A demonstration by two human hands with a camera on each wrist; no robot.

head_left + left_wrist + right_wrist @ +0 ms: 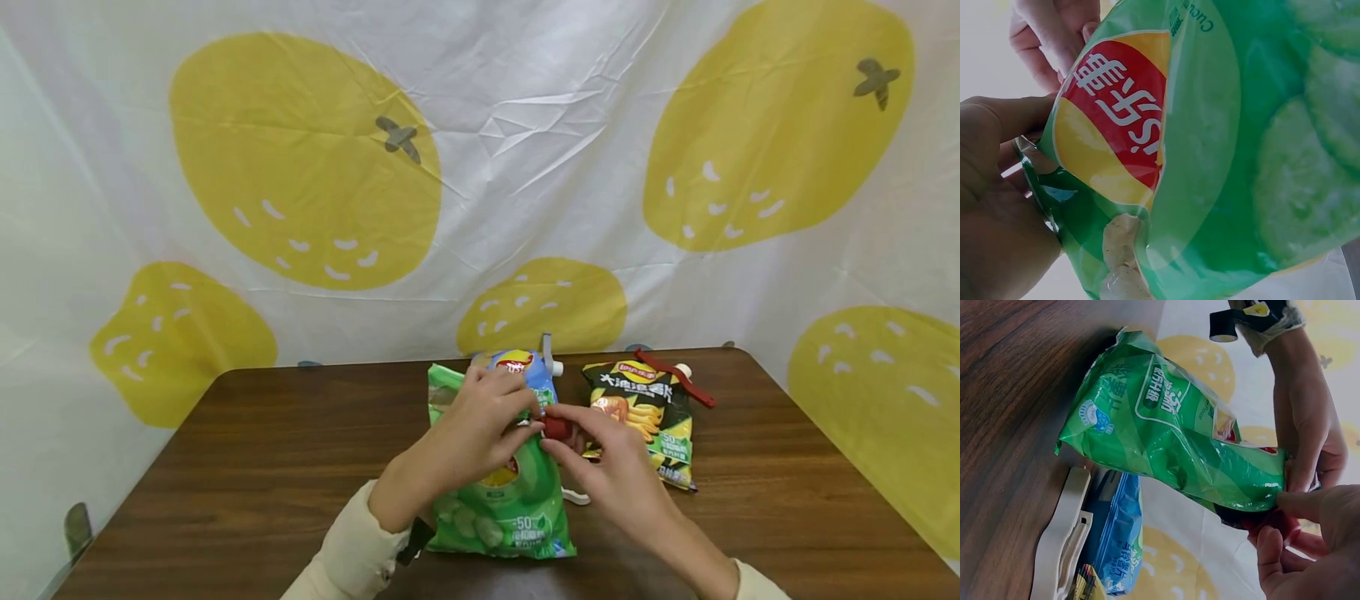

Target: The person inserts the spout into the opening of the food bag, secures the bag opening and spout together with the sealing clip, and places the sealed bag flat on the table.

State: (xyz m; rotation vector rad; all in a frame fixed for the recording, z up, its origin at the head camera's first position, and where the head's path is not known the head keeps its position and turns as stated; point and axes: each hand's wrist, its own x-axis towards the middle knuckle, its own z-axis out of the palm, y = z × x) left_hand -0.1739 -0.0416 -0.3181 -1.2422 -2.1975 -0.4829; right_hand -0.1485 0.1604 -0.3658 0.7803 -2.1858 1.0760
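A green chip bag (498, 508) stands upright on the table, its front printed with cucumber slices and a red and yellow logo (1116, 112). My left hand (480, 417) pinches the bag near its top; the wrist view shows thumb and fingers on the folded film. My right hand (618, 467) is close beside it at the bag's top right, with thumb and index finger around a red rounded piece (1275, 525). Fingers partly cover that piece, so its kind cannot be told. A white bag clip (1063, 531) lies on the table beside the green bag.
Behind the green bag stands a blue chip bag (536, 379) with a grey clip (547, 350) that has a white cap. To the right, a black and yellow chip bag (637, 400) carries a red clip (675, 377). A patterned cloth (480, 192) hangs behind the wooden table (300, 433).
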